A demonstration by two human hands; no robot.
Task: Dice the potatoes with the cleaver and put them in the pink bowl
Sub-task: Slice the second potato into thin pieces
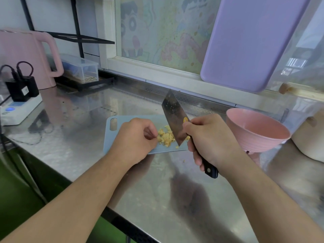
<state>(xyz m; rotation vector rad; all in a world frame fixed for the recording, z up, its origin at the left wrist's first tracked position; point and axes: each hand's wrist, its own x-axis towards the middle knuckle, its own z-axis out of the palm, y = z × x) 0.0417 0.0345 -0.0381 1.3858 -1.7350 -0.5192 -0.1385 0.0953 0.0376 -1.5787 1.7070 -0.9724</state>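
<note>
A small heap of yellow diced potato (165,136) lies on a pale blue cutting board (122,121) on the steel counter. My right hand (210,137) grips the black handle of the cleaver (174,118), its blade tilted up over the right side of the heap, bits of potato stuck to it. My left hand (138,135) rests on the board just left of the heap, fingers curled, fingertips touching the pieces. The pink bowl (254,137) stands to the right of the board, tilted toward me; I see nothing inside.
A pink kettle (26,57), a clear plastic box (82,69) and a power strip with black adapters (19,102) stand at the back left. A purple board (249,42) leans on the window. A white pot (308,137) stands far right. Potato crumbs (183,161) lie on the counter.
</note>
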